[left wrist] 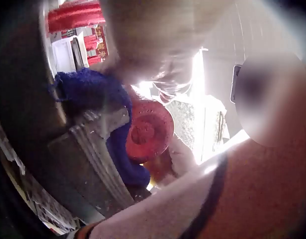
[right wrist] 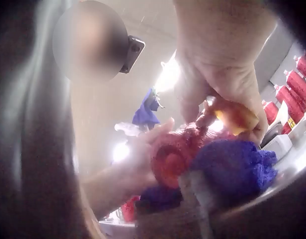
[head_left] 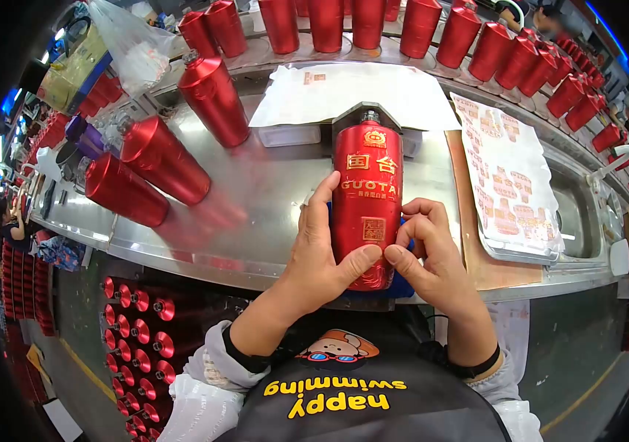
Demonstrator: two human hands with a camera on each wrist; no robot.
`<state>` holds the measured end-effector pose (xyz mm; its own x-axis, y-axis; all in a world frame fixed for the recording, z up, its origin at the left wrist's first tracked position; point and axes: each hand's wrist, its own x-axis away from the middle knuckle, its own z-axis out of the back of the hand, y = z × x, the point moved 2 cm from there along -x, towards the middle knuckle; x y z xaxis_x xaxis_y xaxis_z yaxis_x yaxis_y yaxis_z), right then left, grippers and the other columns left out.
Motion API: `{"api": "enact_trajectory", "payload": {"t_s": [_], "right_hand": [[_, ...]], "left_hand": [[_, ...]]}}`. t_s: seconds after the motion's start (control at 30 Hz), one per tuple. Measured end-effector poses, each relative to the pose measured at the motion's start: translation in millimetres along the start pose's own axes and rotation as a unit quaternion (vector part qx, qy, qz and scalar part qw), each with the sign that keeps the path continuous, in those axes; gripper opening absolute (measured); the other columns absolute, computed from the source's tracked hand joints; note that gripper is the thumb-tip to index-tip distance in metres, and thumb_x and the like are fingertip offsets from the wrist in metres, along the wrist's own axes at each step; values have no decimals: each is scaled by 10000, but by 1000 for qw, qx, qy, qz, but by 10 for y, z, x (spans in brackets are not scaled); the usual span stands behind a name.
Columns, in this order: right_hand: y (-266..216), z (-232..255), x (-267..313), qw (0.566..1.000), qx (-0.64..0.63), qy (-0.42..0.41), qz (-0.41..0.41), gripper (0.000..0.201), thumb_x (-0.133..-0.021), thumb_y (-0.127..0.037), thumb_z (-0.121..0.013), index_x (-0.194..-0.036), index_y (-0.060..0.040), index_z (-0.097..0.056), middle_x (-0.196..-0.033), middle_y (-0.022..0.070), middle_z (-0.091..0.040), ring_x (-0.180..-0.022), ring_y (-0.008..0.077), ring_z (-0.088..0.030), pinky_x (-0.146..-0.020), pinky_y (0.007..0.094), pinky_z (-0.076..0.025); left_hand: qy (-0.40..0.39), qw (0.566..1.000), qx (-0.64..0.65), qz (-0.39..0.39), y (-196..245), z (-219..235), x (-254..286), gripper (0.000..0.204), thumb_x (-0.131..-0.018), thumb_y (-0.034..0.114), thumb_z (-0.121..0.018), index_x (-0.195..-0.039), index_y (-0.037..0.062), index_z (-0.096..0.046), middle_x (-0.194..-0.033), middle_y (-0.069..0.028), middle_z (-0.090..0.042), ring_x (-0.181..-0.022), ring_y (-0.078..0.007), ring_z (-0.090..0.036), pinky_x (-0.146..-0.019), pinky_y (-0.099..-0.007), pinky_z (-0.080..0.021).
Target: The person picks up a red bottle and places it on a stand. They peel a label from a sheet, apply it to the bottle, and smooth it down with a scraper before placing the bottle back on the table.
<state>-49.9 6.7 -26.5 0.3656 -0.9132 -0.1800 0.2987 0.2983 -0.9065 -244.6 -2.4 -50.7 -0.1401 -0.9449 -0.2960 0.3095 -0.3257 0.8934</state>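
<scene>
A red liquor bottle (head_left: 367,199) with gold lettering lies on its back in a dark angular cradle (head_left: 344,118), its capped neck pointing away. My left hand (head_left: 311,254) grips its left side, fingers along the edge and thumb across the lower front. At the lower right, my right hand (head_left: 436,258) has its fingers curled against the bottle's side and its thumb tip by the small gold square emblem. Blue cloth (right wrist: 237,169) pads the cradle under the bottle's round base (left wrist: 150,130). A yellow-orange patch shows among the right fingers in the right wrist view.
Three red bottles (head_left: 215,99) stand at the left on the steel table (head_left: 255,221). White sheets (head_left: 373,92) lie behind the cradle; a printed label sheet (head_left: 510,177) is at the right, before a sink (head_left: 576,214). Several bottles line the curved conveyor (head_left: 388,57).
</scene>
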Motion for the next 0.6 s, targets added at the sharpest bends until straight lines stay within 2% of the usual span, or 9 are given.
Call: {"api": "enact_trajectory", "payload": {"t_s": [0.33, 0.6], "right_hand": [[34, 2, 13, 1000, -29, -3, -1, 215, -881, -214, -708, -893, -46, -574, -1180, 162, -414, -1117, 257, -446, -842, 315, -438], [44, -6, 15, 999, -35, -1, -4, 223, -880, -225, -710, -895, -48, -576, -1189, 167, -410, -1136, 268, -437, -848, 322, -438]], "left_hand": [[-26, 992, 119, 25, 33, 35, -37, 906, -881, 343, -701, -1503, -24, -155, -1437, -247, -325, -1339, -330, -346, -1131, -424, -265], [34, 997, 62, 24, -11, -68, -136, 841, -902, 299, -670, -1483, -54, -174, -1407, -258, -354, -1315, -336, -379, -1113, -431, -297]]}}
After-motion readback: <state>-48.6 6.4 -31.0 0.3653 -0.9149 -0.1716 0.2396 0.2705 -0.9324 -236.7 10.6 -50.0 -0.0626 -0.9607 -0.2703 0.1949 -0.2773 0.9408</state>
